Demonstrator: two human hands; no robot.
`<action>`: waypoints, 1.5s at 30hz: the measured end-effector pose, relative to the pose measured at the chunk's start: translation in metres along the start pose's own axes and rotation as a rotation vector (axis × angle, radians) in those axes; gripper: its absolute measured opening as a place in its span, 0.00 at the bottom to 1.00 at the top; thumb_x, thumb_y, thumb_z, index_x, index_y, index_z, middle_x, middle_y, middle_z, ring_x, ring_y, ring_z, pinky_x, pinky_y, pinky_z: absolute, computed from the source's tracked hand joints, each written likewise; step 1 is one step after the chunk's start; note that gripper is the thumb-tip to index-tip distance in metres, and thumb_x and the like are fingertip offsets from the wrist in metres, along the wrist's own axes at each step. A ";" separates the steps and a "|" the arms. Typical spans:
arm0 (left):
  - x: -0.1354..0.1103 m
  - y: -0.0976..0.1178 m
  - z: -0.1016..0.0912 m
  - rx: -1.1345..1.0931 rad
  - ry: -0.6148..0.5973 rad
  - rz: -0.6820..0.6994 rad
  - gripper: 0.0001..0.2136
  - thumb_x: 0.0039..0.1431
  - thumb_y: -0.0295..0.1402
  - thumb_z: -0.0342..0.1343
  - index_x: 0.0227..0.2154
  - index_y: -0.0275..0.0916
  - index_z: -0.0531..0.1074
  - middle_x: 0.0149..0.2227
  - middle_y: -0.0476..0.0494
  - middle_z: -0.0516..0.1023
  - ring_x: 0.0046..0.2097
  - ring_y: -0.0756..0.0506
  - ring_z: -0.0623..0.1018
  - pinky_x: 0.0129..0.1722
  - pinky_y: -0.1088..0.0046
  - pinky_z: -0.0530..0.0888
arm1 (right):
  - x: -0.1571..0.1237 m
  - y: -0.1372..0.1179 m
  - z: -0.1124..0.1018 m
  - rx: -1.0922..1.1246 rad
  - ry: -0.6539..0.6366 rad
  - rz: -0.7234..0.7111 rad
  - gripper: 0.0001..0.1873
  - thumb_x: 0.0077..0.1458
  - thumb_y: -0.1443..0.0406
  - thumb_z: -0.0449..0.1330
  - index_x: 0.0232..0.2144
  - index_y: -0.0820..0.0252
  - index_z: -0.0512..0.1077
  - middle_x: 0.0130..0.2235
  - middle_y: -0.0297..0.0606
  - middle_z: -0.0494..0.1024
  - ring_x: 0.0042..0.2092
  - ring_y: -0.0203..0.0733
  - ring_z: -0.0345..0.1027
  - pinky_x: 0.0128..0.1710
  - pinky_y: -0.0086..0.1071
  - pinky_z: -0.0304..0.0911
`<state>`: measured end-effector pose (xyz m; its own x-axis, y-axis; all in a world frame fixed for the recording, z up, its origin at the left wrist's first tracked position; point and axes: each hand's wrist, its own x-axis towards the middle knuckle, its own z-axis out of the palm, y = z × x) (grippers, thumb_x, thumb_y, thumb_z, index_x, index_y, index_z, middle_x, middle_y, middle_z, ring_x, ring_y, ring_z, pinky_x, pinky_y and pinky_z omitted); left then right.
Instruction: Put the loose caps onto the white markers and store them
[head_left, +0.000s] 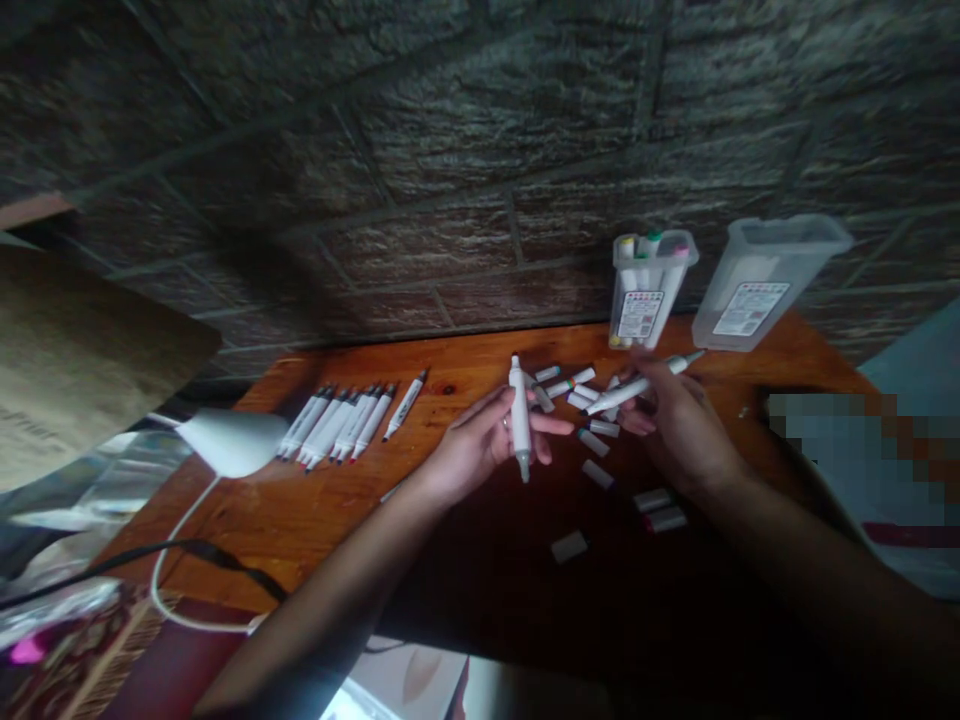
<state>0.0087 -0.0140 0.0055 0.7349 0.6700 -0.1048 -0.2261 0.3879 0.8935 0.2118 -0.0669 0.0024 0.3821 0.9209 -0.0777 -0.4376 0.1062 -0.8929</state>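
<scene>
My left hand (487,435) is closed on a white marker (520,415), which stands nearly upright in the view with a grey tip at its lower end. A second white marker (637,385) lies slantwise in my right hand (667,410), between thumb and fingers, with both ends sticking out. Around and below my hands, several loose marker caps (598,473) are scattered on the wooden table (442,385). To the left, a row of white markers (337,425) lies side by side, with one single marker (406,404) a little apart from it.
Against the brick wall stand a clear plastic case (652,300) with several markers in it and another clear case (769,290) to its right. A white lamp (229,442) with a bent cable is at the left, below a brown paper bag (82,360).
</scene>
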 end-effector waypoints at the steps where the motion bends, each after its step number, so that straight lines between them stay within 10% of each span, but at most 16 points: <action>1: 0.000 0.001 -0.001 -0.018 0.024 0.004 0.13 0.67 0.40 0.50 0.45 0.35 0.68 0.41 0.32 0.83 0.31 0.45 0.81 0.34 0.70 0.75 | 0.000 0.000 0.000 -0.004 -0.004 0.002 0.18 0.50 0.53 0.65 0.20 0.59 0.69 0.15 0.27 0.62 0.16 0.28 0.45 0.17 0.29 0.37; 7: 0.000 0.001 -0.002 -0.028 0.016 0.028 0.13 0.65 0.40 0.53 0.44 0.34 0.68 0.38 0.35 0.84 0.30 0.46 0.81 0.33 0.73 0.75 | 0.002 -0.001 -0.002 0.029 0.007 0.072 0.13 0.47 0.59 0.65 0.19 0.60 0.69 0.18 0.28 0.65 0.17 0.27 0.46 0.16 0.27 0.39; 17: -0.012 0.001 0.015 0.235 -0.239 -0.199 0.18 0.65 0.46 0.53 0.46 0.35 0.71 0.30 0.39 0.82 0.24 0.46 0.79 0.22 0.76 0.71 | -0.017 0.003 0.004 -0.329 -0.410 0.116 0.16 0.51 0.52 0.66 0.30 0.60 0.79 0.20 0.29 0.69 0.22 0.31 0.56 0.21 0.27 0.48; 27: -0.006 0.007 0.033 0.495 -0.250 -0.043 0.18 0.67 0.45 0.49 0.49 0.35 0.69 0.32 0.39 0.82 0.28 0.47 0.80 0.30 0.73 0.73 | -0.013 -0.008 -0.007 -0.240 -0.507 0.122 0.15 0.51 0.54 0.67 0.25 0.61 0.76 0.25 0.31 0.74 0.25 0.31 0.64 0.25 0.25 0.57; 31: 0.024 0.029 0.020 0.775 -0.296 0.058 0.18 0.68 0.45 0.46 0.46 0.35 0.70 0.39 0.38 0.81 0.35 0.46 0.80 0.36 0.71 0.74 | -0.004 -0.011 -0.010 -0.075 -0.371 0.123 0.14 0.48 0.55 0.70 0.29 0.61 0.77 0.24 0.29 0.73 0.25 0.31 0.65 0.27 0.26 0.61; 34: 0.055 0.034 0.005 1.323 0.045 0.309 0.17 0.68 0.43 0.44 0.39 0.35 0.72 0.39 0.39 0.79 0.40 0.46 0.77 0.41 0.71 0.72 | 0.004 -0.016 -0.012 0.067 -0.199 0.145 0.15 0.44 0.56 0.72 0.27 0.62 0.75 0.20 0.26 0.69 0.22 0.29 0.61 0.24 0.25 0.61; 39: 0.086 0.020 -0.010 1.543 -0.002 0.249 0.13 0.55 0.40 0.61 0.37 0.36 0.75 0.35 0.42 0.79 0.37 0.44 0.77 0.39 0.71 0.71 | 0.011 -0.024 -0.015 0.170 -0.087 0.173 0.18 0.40 0.57 0.73 0.27 0.63 0.74 0.18 0.24 0.66 0.20 0.27 0.56 0.18 0.21 0.53; 45: 0.084 0.012 -0.008 1.731 0.033 0.200 0.08 0.61 0.31 0.55 0.39 0.38 0.77 0.37 0.40 0.81 0.40 0.41 0.78 0.41 0.68 0.70 | 0.011 -0.020 -0.013 0.147 -0.117 0.165 0.18 0.43 0.56 0.72 0.29 0.63 0.74 0.18 0.23 0.64 0.19 0.27 0.55 0.17 0.22 0.54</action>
<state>0.0625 0.0519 0.0036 0.7661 0.6391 0.0679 0.5988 -0.7482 0.2857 0.2349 -0.0638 0.0135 0.2030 0.9664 -0.1575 -0.6034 -0.0033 -0.7974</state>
